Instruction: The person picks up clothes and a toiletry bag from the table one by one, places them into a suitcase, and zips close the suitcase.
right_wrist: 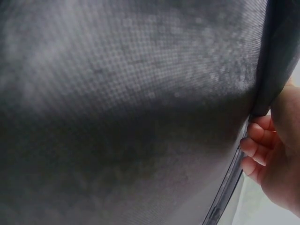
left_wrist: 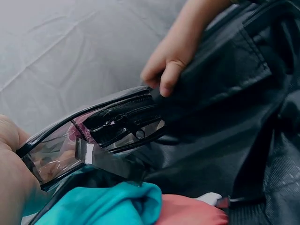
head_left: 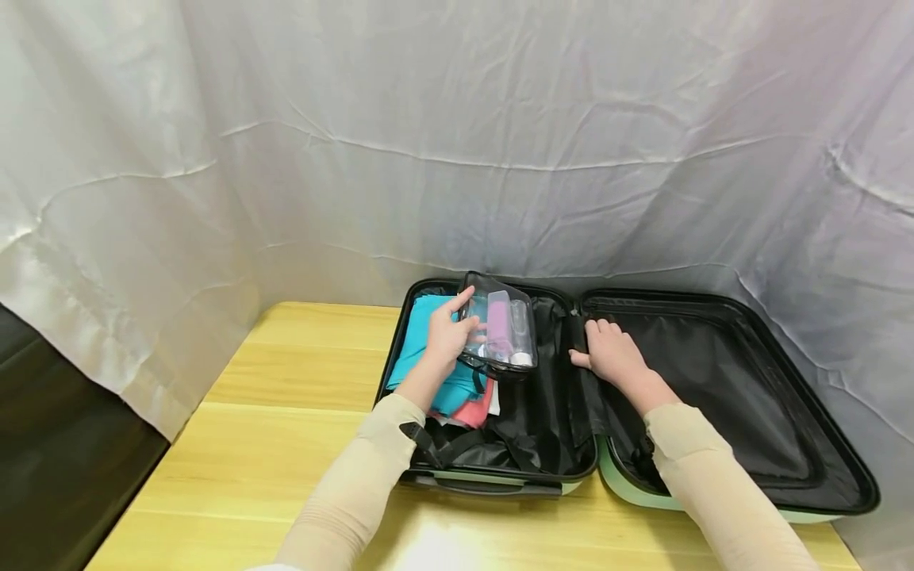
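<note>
In the head view my left hand grips a clear toiletry bag with black trim by its left side, above the left half of an open suitcase. A purple bottle and a clear bottle with a white cap show through the plastic. The left wrist view shows the bag's black zipper. My right hand pinches the edge of a black fabric divider near the hinge. Its curled fingers show at that edge in the right wrist view.
Folded teal cloth and coral cloth lie inside the left half, with black straps near the front. The right half lies open with black lining. Under the suitcase is a wooden table; a pale curtain hangs behind.
</note>
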The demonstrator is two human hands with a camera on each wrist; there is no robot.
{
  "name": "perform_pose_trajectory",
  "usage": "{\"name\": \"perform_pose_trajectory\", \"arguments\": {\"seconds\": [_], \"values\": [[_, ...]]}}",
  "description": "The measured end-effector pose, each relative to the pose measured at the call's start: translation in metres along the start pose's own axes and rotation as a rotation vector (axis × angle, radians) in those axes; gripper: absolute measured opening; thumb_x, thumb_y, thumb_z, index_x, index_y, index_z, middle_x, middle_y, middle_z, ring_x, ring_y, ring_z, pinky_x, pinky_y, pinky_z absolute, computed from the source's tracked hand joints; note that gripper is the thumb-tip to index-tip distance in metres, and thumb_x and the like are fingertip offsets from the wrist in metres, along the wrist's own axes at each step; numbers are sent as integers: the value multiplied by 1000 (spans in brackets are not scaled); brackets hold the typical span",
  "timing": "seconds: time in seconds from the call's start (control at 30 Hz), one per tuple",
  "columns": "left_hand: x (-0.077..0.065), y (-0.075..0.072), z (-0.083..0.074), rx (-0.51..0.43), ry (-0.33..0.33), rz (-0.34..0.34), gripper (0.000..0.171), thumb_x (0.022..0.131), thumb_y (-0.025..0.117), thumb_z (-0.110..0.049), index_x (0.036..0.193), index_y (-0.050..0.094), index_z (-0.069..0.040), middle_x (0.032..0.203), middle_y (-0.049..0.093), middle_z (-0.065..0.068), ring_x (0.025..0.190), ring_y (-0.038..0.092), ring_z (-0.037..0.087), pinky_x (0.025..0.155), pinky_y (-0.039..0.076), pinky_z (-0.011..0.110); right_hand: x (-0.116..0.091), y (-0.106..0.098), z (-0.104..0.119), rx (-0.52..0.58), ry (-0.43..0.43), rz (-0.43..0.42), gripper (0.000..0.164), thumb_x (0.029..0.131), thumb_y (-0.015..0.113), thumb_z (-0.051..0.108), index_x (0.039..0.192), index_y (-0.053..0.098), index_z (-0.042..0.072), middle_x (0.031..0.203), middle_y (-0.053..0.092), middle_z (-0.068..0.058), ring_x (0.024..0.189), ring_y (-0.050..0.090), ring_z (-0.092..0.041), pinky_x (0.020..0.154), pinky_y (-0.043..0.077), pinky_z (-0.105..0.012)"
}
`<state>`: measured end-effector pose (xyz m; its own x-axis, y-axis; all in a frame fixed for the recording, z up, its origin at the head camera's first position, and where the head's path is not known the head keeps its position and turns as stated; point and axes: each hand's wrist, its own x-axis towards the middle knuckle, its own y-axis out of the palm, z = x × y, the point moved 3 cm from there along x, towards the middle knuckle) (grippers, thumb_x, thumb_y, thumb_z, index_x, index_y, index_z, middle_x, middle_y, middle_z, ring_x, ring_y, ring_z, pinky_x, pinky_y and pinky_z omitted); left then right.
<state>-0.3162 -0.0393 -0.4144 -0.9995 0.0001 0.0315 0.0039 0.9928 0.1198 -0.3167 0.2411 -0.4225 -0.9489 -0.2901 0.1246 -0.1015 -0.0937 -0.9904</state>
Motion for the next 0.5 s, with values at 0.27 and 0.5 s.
{"name": "perform_pose_trajectory", "arguments": {"seconds": [0.27,0.5], "values": [[-1,7,10,67,-34,10,59,94,54,6,144,49,-25,156,36,12,105,69,34,72,61,33,0,0,0,9,-4,6,46,92,64,38,102,51,-5,94,53,-24,82,53,-40,66,46,-52],[3,15,19,68,-71,47,58,95,54,4,145,47,-25,159,30,11,105,69,34,75,61,37,1,1,-3,2,0,2,45,92,63,37,101,51,-5,93,53,-23,82,53,-40,65,46,-51]]}}
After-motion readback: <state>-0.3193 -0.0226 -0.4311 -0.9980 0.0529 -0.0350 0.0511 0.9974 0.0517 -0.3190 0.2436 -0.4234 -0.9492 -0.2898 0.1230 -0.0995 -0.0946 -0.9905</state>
